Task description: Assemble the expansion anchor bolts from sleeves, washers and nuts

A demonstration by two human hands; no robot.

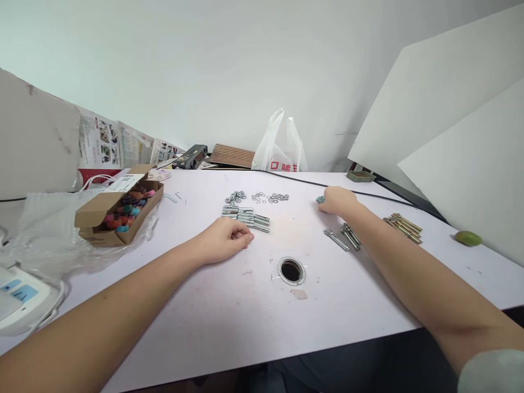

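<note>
My left hand (229, 239) rests on the white table with its fingers curled in and thumb and fingertips together. Anything inside it is hidden. Just behind it lie rows of short silver metal sleeves (261, 222), partly covered by the hand. Farther back are small piles of nuts (236, 197), thin rings (258, 196) and washers (279, 198). My right hand (339, 202) reaches far forward, fingers bent down over small blue-grey pieces (320, 200). Its fingertips are mostly hidden. In front of it lie several silver bolts (336, 240), and to the right, brass-coloured bolts (403, 227).
A cardboard box (98, 215) of colourful pieces stands left on bubble wrap (45, 218). A round hole (291, 271) opens in the tabletop. A black cable (295, 179) crosses the back, before a white plastic bag (280, 147). A green fruit-like object (468, 238) lies far right.
</note>
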